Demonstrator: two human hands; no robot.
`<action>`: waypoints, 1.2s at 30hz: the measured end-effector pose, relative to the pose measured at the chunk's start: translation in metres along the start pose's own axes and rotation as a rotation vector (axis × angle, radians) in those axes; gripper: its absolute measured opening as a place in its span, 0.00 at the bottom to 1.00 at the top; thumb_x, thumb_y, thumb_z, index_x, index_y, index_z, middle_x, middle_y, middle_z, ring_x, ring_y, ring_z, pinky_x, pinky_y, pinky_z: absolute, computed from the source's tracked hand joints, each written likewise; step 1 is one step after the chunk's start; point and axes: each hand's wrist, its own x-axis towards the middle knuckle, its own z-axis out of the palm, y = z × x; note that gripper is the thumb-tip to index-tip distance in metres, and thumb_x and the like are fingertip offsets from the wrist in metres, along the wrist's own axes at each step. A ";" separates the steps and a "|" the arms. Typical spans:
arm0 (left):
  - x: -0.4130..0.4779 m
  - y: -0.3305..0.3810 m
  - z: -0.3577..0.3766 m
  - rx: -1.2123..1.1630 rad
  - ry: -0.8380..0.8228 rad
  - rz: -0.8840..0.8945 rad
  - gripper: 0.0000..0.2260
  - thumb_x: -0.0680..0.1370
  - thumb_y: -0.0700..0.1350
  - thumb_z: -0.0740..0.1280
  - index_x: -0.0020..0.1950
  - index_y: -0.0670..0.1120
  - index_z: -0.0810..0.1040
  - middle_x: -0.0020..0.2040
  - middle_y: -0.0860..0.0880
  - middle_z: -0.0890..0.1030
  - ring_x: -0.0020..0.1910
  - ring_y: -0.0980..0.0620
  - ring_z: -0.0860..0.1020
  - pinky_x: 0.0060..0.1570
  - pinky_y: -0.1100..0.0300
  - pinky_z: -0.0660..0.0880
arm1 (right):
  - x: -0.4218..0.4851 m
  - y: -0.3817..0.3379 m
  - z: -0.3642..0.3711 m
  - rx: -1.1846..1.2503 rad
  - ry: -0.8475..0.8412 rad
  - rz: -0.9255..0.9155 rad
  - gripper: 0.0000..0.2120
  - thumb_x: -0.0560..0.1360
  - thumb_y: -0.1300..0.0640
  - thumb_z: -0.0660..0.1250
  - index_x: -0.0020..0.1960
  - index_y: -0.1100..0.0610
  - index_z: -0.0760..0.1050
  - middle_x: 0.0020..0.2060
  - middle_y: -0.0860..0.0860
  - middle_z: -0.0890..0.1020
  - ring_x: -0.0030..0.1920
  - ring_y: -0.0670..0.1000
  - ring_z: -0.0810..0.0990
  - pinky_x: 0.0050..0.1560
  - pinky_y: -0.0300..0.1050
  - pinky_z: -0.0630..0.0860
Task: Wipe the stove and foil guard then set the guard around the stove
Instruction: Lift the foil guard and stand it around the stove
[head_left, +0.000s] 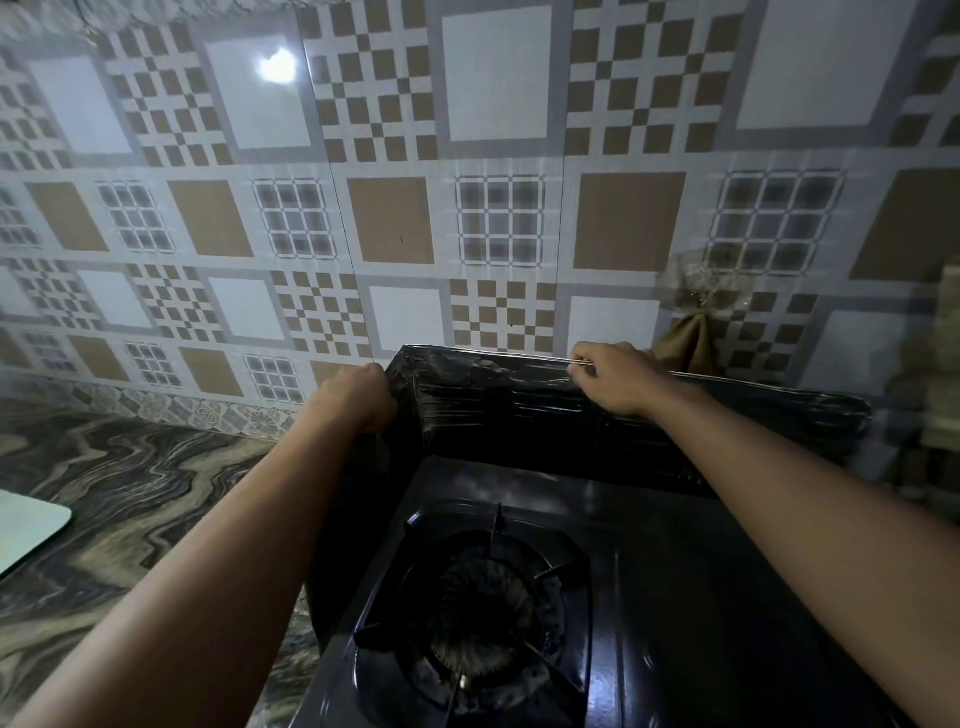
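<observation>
Nearest me, the black stove is sitting on the marbled counter. I am gripping the foil guard, standing behind and left of it against the tiled wall: left hand closed on its corner, right hand pinching its top edge.

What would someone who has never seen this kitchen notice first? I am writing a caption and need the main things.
First, the two hands on the dark foil guard behind the stove: the left hand grips its near corner and the right hand pinches its top edge. Next comes the burner, low in the middle of the picture. Behind everything stands the brown and white tiled wall, with a marbled counter to the left.
</observation>
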 end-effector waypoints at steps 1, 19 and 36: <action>0.000 0.000 0.000 -0.004 0.000 0.000 0.17 0.76 0.42 0.62 0.64 0.40 0.72 0.62 0.38 0.77 0.61 0.38 0.76 0.58 0.46 0.73 | -0.001 0.000 0.000 -0.008 -0.006 0.002 0.12 0.84 0.47 0.55 0.57 0.52 0.73 0.45 0.50 0.76 0.47 0.55 0.74 0.55 0.54 0.67; -0.013 -0.011 -0.006 -0.033 -0.015 -0.036 0.19 0.75 0.44 0.63 0.65 0.41 0.71 0.62 0.38 0.76 0.60 0.38 0.76 0.59 0.45 0.74 | 0.020 -0.060 0.003 -0.064 -0.007 -0.093 0.21 0.81 0.48 0.60 0.73 0.49 0.69 0.69 0.52 0.76 0.68 0.56 0.74 0.66 0.57 0.65; -0.042 -0.006 -0.008 -0.035 -0.035 0.010 0.23 0.75 0.47 0.63 0.68 0.42 0.67 0.66 0.38 0.74 0.63 0.38 0.74 0.62 0.43 0.72 | -0.048 -0.040 0.021 -0.196 0.156 -0.042 0.32 0.77 0.52 0.62 0.80 0.52 0.57 0.75 0.52 0.67 0.74 0.56 0.65 0.71 0.59 0.62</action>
